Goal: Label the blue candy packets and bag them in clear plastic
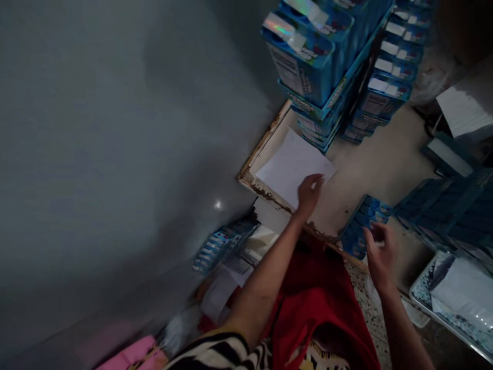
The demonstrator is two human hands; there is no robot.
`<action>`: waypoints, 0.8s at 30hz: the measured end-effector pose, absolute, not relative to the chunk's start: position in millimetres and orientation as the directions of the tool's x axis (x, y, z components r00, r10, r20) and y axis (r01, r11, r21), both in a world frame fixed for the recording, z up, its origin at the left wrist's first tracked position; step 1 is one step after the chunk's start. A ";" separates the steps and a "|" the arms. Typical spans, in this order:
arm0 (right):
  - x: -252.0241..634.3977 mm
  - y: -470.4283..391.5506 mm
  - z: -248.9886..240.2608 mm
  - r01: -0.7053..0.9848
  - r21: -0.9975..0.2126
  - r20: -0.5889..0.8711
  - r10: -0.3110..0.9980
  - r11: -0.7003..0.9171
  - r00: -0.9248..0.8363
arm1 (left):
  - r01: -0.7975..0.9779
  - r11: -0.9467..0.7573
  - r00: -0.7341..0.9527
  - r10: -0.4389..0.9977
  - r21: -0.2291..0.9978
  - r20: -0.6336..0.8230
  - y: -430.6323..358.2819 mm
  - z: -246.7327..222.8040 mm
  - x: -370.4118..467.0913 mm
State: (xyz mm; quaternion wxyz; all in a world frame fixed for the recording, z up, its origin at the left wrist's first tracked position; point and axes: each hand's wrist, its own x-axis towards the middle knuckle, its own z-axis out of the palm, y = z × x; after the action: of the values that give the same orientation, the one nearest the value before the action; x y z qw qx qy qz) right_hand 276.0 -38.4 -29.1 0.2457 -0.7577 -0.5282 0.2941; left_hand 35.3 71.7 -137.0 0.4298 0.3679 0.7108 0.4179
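Note:
A white sheet of paper (pixel 290 162) lies on the worn table (pixel 346 174) near its left corner. My left hand (pixel 310 192) is over the paper's lower right part, its fingers curled together; whether anything is between them is too small to tell. A flat blue pack (pixel 356 231) rests at the table's near edge. Just right of this pack is my right hand (pixel 379 249), thumb and fingers apart, holding nothing.
Tall stacks of blue boxes (pixel 304 67) stand at the back, with another row (pixel 389 92) beside them. More blue boxes (pixel 454 210) are at the right, near a patterned tray (pixel 421 288). A grey wall (pixel 115 128) borders the left.

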 end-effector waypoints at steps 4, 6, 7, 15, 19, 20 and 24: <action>204.4 92.8 -74.5 0.764 -0.631 -0.127 0.990 -0.133 0.067 | -0.091 0.528 -0.574 0.665 0.844 -0.478 36.3 -146.2 -81.7; 168.1 125.5 -95.9 0.808 -0.588 -0.133 0.989 -0.023 -0.069 | -0.180 0.543 -0.600 0.600 0.820 -0.529 15.3 -142.1 -116.1; 152.9 128.6 -103.0 0.821 -0.569 -0.163 0.974 0.038 -0.158 | -0.234 0.549 -0.589 0.576 0.802 -0.567 7.0 -138.8 -126.4; 114.5 23.1 -112.2 0.786 -0.581 -0.215 0.892 0.210 -0.397 | -0.700 0.322 -0.313 0.664 0.637 -0.679 33.5 -122.6 -133.1; 122.7 23.4 -115.2 0.730 -0.665 -0.214 0.896 0.158 -0.389 | -0.632 0.185 -0.506 0.637 0.753 -0.581 59.6 -125.6 -141.6; 124.9 24.6 -113.9 0.703 -0.692 -0.194 0.895 0.164 -0.400 | -0.619 0.189 -0.524 0.623 0.762 -0.580 61.6 -125.5 -146.9; 134.8 6.6 -95.3 0.607 -0.777 -0.124 0.906 0.165 -0.404 | -0.509 0.295 -0.595 0.558 0.809 -0.578 40.2 -106.9 -181.7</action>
State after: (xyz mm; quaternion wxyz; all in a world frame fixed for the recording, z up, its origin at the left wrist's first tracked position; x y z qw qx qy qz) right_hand 134.8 6.6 -95.3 0.1896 -0.5118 -0.7392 0.3946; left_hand -181.7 40.2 -106.9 0.4493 0.0186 0.6674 0.5935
